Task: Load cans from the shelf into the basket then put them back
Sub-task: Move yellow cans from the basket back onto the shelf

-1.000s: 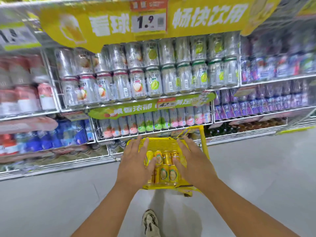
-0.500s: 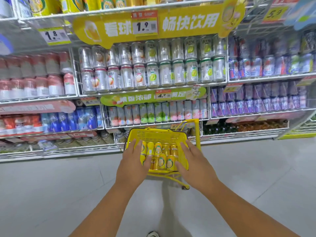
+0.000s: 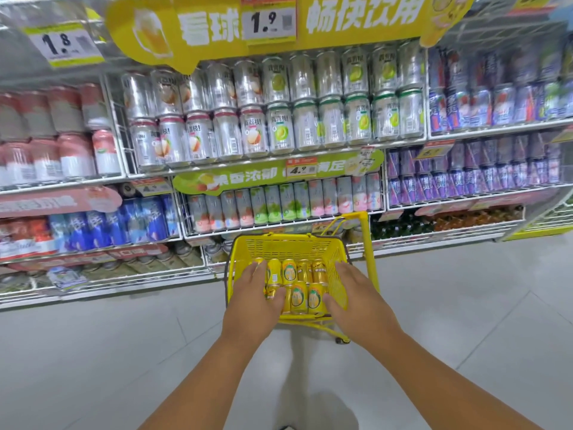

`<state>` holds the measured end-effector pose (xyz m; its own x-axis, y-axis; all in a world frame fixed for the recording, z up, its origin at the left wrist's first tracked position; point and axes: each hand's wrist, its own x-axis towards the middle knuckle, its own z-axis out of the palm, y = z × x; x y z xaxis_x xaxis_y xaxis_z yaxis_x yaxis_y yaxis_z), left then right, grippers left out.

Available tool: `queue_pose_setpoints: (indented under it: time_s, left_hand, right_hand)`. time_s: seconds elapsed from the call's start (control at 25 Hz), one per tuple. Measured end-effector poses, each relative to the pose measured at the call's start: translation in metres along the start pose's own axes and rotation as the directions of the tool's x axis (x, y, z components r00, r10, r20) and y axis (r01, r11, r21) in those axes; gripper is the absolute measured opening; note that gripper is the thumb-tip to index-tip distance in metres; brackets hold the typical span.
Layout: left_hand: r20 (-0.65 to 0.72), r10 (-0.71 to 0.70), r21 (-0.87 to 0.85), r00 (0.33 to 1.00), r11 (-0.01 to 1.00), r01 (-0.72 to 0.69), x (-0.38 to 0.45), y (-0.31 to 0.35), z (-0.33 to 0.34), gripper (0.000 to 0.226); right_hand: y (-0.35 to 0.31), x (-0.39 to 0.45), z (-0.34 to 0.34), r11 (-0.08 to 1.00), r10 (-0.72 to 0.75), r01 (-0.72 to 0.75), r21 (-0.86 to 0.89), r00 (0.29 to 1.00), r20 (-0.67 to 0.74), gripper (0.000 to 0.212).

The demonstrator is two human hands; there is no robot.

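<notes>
Yellow perforated plastic basket (image 3: 291, 248) holds glossy cylindrical cans (image 3: 299, 297); left hand (image 3: 252, 301) and right hand (image 3: 356, 301) rest spread flat over them.

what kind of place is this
Most likely a supermarket drinks aisle. White wire shelves hold rows of silver drink cans, printed price tags hang on the shelf edges, and a yellow plastic shopping basket with gold cans stands on the floor.

Bright, even store light (edges smeared, bowed), centre fairly sharp.
</notes>
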<state>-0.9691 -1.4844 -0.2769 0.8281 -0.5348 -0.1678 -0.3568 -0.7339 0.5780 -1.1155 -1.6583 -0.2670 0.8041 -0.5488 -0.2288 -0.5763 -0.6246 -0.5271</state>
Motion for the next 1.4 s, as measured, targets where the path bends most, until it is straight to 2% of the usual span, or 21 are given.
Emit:
queue_pose_setpoints:
  time_s: [0.12, 0.36, 0.52, 0.6, 0.72, 0.84, 1.0, 1.12, 1.24, 1.32, 1.4]
  left_hand:
    - [0.037, -0.022, -0.007, 0.999, 1.000, 0.023, 0.017, -0.010, 0.016, 0.072]
    - [0.082, -0.174, -0.104, 0.981, 0.978, 0.182, 0.065, -0.021, 0.063, 0.066]
    - [0.140, -0.278, -0.135, 0.950, 0.945, 0.296, 0.100, -0.027, 0.107, 0.065]
    - [0.163, -0.338, -0.149, 0.927, 0.920, 0.362, 0.122, -0.047, 0.142, 0.066]
    - [0.231, -0.413, -0.165, 0.881, 0.875, 0.454, 0.148, -0.082, 0.199, 0.063]
    - [0.278, -0.467, -0.121, 0.840, 0.850, 0.512, 0.164, -0.116, 0.253, 0.044]
    - [0.331, -0.495, -0.120, 0.803, 0.822, 0.556, 0.172, -0.152, 0.308, 0.049]
    - [0.355, -0.489, -0.069, 0.797, 0.836, 0.544, 0.175, -0.158, 0.331, 0.050]
    - [0.405, -0.523, -0.002, 0.750, 0.820, 0.572, 0.187, -0.165, 0.349, 0.056]
    - [0.447, -0.542, 0.047, 0.711, 0.808, 0.587, 0.198, -0.171, 0.359, 0.059]
    - [0.463, -0.543, 0.063, 0.701, 0.809, 0.585, 0.206, -0.169, 0.362, 0.060]
  right_hand:
    - [0.003, 0.020, 0.014, 0.997, 0.054, -0.056, 0.059, 0.998, 0.038, 0.074]
    - [0.033, 0.077, 0.048, 0.964, 0.177, -0.207, 0.170, 0.969, 0.174, 0.068]
    - [0.072, 0.130, 0.082, 0.907, 0.283, -0.355, 0.227, 0.912, 0.297, 0.065]
    - [0.092, 0.162, 0.111, 0.882, 0.325, -0.418, 0.218, 0.875, 0.360, 0.066]
    - [0.118, 0.201, 0.157, 0.840, 0.388, -0.502, 0.206, 0.821, 0.418, 0.056]
    - [0.145, 0.228, 0.202, 0.845, 0.417, -0.518, 0.135, 0.795, 0.442, 0.050]
    - [0.181, 0.250, 0.252, 0.814, 0.504, -0.580, 0.023, 0.726, 0.467, 0.055]
    - [0.196, 0.256, 0.281, 0.760, 0.520, -0.646, 0.068, 0.668, 0.532, 0.047]
    - [0.203, 0.264, 0.302, 0.759, 0.501, -0.644, 0.101, 0.675, 0.542, 0.026]
    - [0.206, 0.270, 0.309, 0.780, 0.476, -0.617, 0.105, 0.694, 0.540, 0.025]
    - [0.210, 0.273, 0.316, 0.775, 0.469, -0.621, 0.115, 0.688, 0.554, 0.028]
